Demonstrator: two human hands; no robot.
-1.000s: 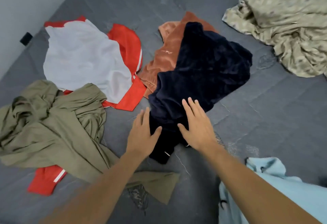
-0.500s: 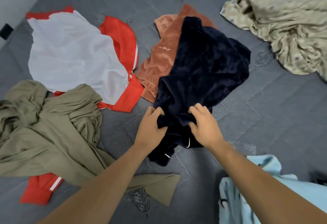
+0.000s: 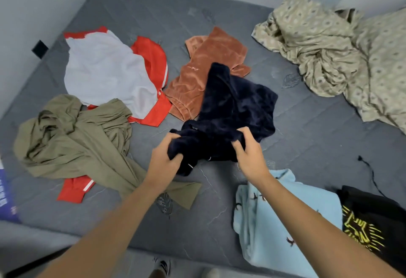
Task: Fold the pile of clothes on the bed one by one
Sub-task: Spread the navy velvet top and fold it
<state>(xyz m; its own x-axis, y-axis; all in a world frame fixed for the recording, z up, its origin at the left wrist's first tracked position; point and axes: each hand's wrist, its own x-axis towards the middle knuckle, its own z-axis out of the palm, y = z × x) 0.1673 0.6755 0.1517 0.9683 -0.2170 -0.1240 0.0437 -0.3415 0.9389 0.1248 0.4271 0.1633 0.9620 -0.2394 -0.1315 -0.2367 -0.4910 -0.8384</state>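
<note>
Both arms outstretched, left hand point(image 3: 163, 161) and right hand point(image 3: 249, 156) grip navy garment point(image 3: 237, 106), fingers curled

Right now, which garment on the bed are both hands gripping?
The dark navy fleece garment: left hand and right hand bunch its near edge; the others lie untouched.
</note>
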